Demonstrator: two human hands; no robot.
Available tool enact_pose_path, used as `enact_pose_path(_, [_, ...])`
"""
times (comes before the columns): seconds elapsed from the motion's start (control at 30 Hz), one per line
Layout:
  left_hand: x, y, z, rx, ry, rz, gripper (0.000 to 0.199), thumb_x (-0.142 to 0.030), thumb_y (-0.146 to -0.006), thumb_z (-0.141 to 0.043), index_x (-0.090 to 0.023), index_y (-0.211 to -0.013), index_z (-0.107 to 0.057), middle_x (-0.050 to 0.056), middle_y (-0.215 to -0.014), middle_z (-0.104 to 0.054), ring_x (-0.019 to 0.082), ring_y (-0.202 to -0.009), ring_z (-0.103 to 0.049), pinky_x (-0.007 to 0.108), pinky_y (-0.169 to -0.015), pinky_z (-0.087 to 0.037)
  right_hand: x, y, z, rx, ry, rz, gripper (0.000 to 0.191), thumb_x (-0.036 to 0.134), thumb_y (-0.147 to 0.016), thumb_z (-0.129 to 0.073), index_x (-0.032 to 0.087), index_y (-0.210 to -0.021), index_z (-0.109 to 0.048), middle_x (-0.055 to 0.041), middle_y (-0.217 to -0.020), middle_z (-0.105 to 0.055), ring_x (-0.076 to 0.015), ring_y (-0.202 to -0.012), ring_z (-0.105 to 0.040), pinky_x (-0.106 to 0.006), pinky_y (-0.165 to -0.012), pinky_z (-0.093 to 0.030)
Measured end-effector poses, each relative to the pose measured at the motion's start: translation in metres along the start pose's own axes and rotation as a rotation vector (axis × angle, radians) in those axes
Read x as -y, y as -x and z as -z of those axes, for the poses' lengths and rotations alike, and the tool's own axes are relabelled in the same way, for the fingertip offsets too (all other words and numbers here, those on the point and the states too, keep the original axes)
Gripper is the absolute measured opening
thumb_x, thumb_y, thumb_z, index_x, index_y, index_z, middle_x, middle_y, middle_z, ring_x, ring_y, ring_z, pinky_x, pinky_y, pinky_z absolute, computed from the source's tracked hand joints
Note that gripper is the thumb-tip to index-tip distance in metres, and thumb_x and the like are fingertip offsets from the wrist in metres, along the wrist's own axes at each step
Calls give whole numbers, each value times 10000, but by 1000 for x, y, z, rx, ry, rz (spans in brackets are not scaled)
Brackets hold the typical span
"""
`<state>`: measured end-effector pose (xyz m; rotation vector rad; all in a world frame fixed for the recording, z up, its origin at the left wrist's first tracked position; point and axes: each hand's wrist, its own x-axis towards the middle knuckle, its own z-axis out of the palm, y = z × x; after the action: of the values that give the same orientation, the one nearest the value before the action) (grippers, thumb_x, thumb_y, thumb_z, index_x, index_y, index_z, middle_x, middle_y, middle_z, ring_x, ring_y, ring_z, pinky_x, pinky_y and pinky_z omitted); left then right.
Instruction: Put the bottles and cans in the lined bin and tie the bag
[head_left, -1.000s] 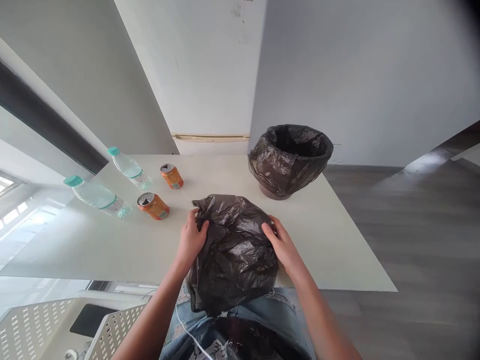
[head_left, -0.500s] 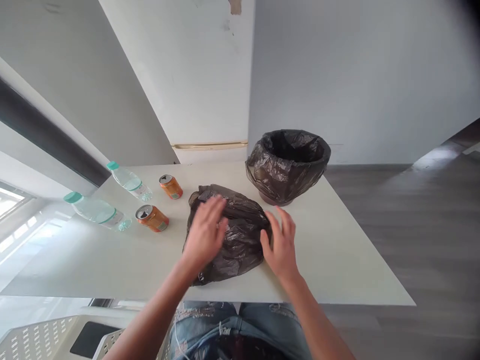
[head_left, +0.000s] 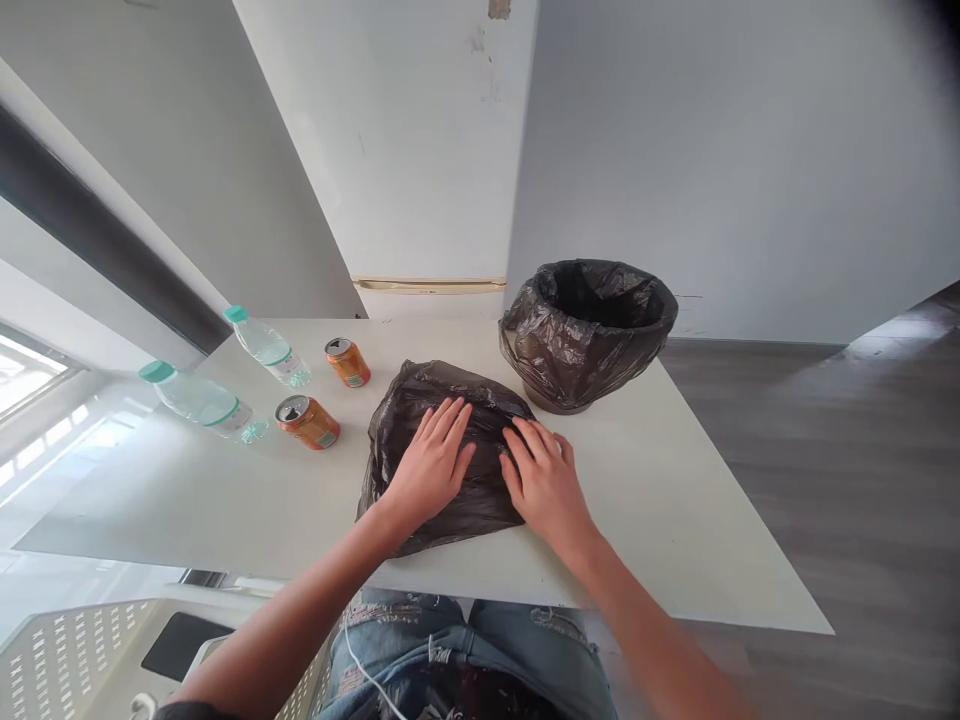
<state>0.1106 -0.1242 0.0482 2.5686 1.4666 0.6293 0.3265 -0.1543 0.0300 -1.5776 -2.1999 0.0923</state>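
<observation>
both l hand [head_left: 429, 468] + r hand [head_left: 546, 482] palms-down, unclenched, fingers spread on blk bag [head_left: 480, 500]

The place looked like a home, with a refrigerator [head_left: 405, 150] at upper centre and wood-look flooring [head_left: 780, 430] at right.

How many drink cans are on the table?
2. One orange can stands left of the black bag under the hands; the other can stands just behind it, farther from the person. Any inside the lined bin would be hidden.
</observation>
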Motion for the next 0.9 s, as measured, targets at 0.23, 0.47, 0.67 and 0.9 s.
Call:
enact_pose_path(0.23, [25, -76, -47, 53, -68, -53, 601, -397, -1104, -371, -102, -1623, -439, 160, -1719, -356, 375, -1637, -212, 614, -1337, -165, -20, -44, -39, 111, 68, 6, 653, 378, -1090, -388, 29, -1641, -361, -205, -1739, -269, -371, -1625, -243, -620, -1295, -246])
enact_pose_path(0.47, [61, -66, -73, 223, -136, 103, 695, -518, -1108, -314, -148, -1697, -304, 100, -1770, -233, 394, -1648, -143, 656, -1324, -152, -40, -38, -67, 126, 143, 8, 681, 473, -1112, -339, 69, -1660, -355, -158, -1745, -274, -328, -1623, -267, -546, -1320, -229])
enact_pose_path(0.67, [101, -71, -40, 131, -173, 86, 690, -500, -1118, -281, -116, -1690, -316, 126, -1774, -223, 389, -1651, -132, 584, -1338, -162, -39, -38, -66, 114, 155, 11, 675, 472, -1115, -332, 73, -1657, -368, -133, -1744, -281, -321, -1619, -279, -545, -1317, -251])
enact_pose_path(0.9, [148, -54, -49, 211, -186, 230, 724, -519, -1104, -318, -120, -1707, -264, 126, -1781, -182, 409, -1651, -103, 613, -1336, -118, -42, -37, -68, 112, 137, 8, 675, 485, -1115, -335, 101, -1670, -348, -126, -1746, -284, -312, -1621, -280, -550, -1324, -256])
